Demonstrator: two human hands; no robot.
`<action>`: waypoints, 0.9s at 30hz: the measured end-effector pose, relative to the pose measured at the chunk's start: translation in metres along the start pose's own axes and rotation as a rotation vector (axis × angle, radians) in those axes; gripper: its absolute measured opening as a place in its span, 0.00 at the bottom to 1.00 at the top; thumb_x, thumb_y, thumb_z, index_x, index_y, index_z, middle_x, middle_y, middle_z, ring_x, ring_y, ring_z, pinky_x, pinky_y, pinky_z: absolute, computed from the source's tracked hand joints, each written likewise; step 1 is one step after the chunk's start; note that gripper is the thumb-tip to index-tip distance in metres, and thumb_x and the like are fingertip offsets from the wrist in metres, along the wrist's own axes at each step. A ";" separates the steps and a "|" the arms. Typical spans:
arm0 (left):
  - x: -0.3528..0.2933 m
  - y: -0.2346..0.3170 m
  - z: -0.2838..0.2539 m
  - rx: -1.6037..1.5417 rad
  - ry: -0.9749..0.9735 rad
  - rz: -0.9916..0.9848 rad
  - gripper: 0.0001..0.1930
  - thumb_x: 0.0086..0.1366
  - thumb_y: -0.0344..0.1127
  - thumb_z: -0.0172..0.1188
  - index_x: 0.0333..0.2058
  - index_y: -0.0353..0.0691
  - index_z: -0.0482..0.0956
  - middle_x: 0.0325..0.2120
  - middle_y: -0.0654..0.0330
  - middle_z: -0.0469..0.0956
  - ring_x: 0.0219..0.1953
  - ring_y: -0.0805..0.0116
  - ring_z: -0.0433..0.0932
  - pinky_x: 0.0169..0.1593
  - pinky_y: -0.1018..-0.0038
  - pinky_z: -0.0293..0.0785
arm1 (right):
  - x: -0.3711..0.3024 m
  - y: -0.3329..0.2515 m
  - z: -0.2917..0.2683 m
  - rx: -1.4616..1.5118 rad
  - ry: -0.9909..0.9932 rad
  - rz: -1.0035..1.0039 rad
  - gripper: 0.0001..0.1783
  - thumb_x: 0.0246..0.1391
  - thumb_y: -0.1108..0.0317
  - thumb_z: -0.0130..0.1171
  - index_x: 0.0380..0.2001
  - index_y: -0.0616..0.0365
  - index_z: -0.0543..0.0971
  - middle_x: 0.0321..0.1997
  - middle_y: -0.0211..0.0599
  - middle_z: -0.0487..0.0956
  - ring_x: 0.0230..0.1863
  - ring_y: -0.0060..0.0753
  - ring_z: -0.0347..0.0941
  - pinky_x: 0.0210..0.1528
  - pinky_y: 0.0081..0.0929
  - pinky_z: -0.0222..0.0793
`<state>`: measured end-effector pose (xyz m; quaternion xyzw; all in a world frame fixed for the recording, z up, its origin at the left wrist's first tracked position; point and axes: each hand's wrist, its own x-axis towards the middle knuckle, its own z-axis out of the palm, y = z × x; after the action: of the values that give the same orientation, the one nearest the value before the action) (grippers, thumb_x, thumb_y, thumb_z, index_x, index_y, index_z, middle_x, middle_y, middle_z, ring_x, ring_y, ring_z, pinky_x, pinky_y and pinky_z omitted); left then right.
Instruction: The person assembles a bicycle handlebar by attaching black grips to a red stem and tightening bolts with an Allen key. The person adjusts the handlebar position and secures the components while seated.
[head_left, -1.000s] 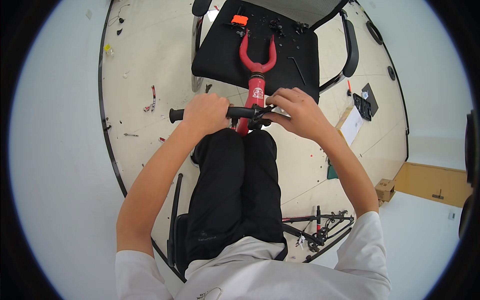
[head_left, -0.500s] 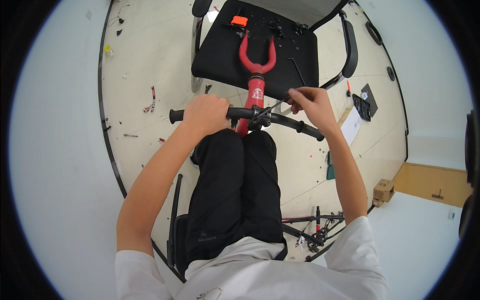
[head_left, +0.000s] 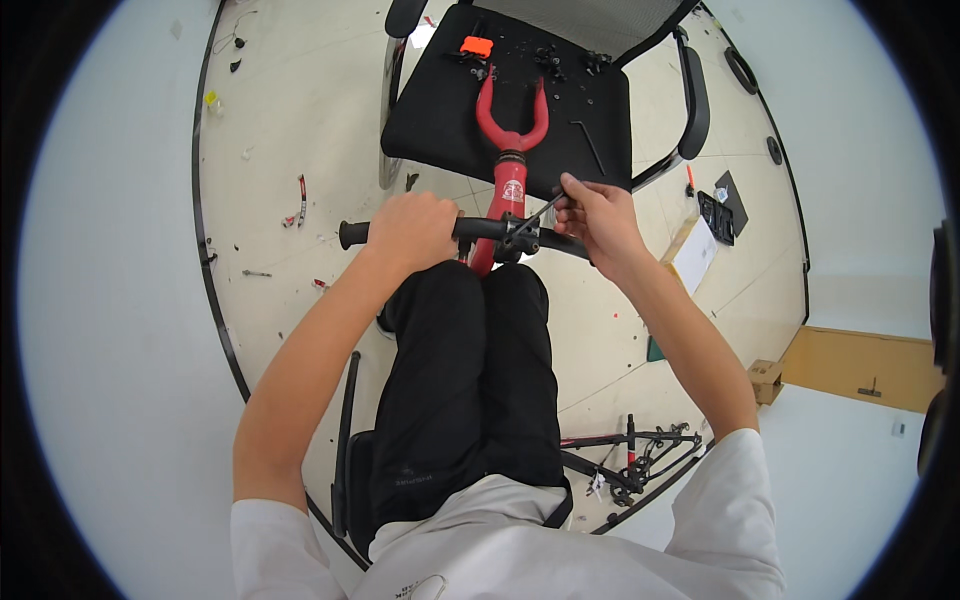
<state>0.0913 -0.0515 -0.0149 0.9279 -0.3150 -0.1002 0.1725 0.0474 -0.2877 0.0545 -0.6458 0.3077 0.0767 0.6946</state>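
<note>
A black bicycle handlebar (head_left: 482, 229) lies across above my knees, fixed by a black stem clamp (head_left: 517, 243) to a red frame head tube (head_left: 509, 190) whose red fork (head_left: 518, 142) reaches forward onto a chair. My left hand (head_left: 412, 230) is wrapped round the bar just left of the clamp. A thin dark hex key (head_left: 540, 215) is pinched between thumb and fingers of my right hand (head_left: 600, 222). The key slants down to the clamp, where its tip meets the bolt area. The right end of the bar is hidden behind that hand.
On the black chair seat (head_left: 440, 120) lie another hex key (head_left: 588, 146), an orange item (head_left: 477, 47) and several small dark parts. A dark bicycle frame (head_left: 630, 462) rests on the floor at lower right. A tool case (head_left: 716, 217) and a white-topped box (head_left: 694, 255) are farther right.
My right hand has shifted left and slightly down toward the clamp, now covering the bar's right end. The hex key stays at the clamp. My left hand keeps its grip.
</note>
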 end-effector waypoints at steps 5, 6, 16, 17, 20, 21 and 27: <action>0.001 -0.002 0.000 0.021 -0.047 -0.009 0.15 0.51 0.31 0.61 0.39 0.48 0.88 0.24 0.50 0.82 0.29 0.48 0.82 0.37 0.57 0.80 | 0.002 -0.007 0.013 -0.138 0.034 -0.045 0.14 0.66 0.66 0.58 0.36 0.71 0.78 0.27 0.36 0.76 0.23 0.23 0.72 0.26 0.24 0.73; 0.003 -0.001 0.001 0.028 -0.060 -0.009 0.16 0.51 0.31 0.61 0.40 0.48 0.88 0.24 0.50 0.82 0.29 0.48 0.82 0.37 0.57 0.80 | 0.002 -0.008 0.013 -0.156 0.047 -0.034 0.14 0.66 0.65 0.58 0.36 0.69 0.78 0.27 0.34 0.76 0.23 0.22 0.71 0.26 0.23 0.72; 0.008 0.003 0.000 0.048 -0.088 0.011 0.17 0.51 0.31 0.61 0.41 0.46 0.87 0.26 0.48 0.82 0.31 0.48 0.83 0.39 0.58 0.81 | 0.019 -0.020 0.032 -0.379 -0.026 -0.077 0.17 0.66 0.65 0.57 0.39 0.74 0.80 0.24 0.31 0.73 0.21 0.19 0.66 0.24 0.20 0.66; 0.008 0.004 -0.002 0.051 -0.096 0.005 0.17 0.51 0.31 0.61 0.41 0.46 0.87 0.26 0.48 0.82 0.31 0.48 0.83 0.39 0.57 0.81 | 0.030 -0.015 0.032 -0.436 -0.054 -0.116 0.17 0.64 0.64 0.57 0.39 0.74 0.82 0.23 0.32 0.74 0.21 0.21 0.67 0.25 0.25 0.67; 0.005 0.006 -0.005 0.058 -0.080 0.005 0.10 0.51 0.33 0.62 0.34 0.41 0.85 0.25 0.48 0.82 0.31 0.47 0.83 0.39 0.57 0.80 | 0.047 -0.009 0.057 -0.756 -0.086 -0.374 0.17 0.61 0.63 0.59 0.36 0.70 0.85 0.23 0.36 0.78 0.22 0.24 0.71 0.28 0.30 0.70; 0.004 0.007 -0.006 0.057 -0.064 0.009 0.08 0.51 0.33 0.63 0.30 0.38 0.84 0.25 0.49 0.82 0.31 0.47 0.84 0.38 0.57 0.80 | 0.045 -0.009 0.069 -0.807 -0.111 -0.426 0.16 0.60 0.63 0.59 0.35 0.68 0.85 0.23 0.39 0.79 0.23 0.28 0.73 0.30 0.32 0.71; 0.001 -0.006 0.000 -0.021 -0.080 -0.057 0.07 0.51 0.33 0.60 0.28 0.37 0.81 0.25 0.48 0.82 0.30 0.47 0.83 0.36 0.58 0.80 | 0.009 0.010 0.117 -1.176 -0.232 -0.856 0.11 0.56 0.67 0.58 0.31 0.64 0.85 0.29 0.48 0.83 0.34 0.50 0.81 0.38 0.41 0.75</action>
<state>0.0953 -0.0472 -0.0169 0.9298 -0.2941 -0.1455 0.1667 0.0880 -0.1782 0.0387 -0.9628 -0.1389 0.0190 0.2309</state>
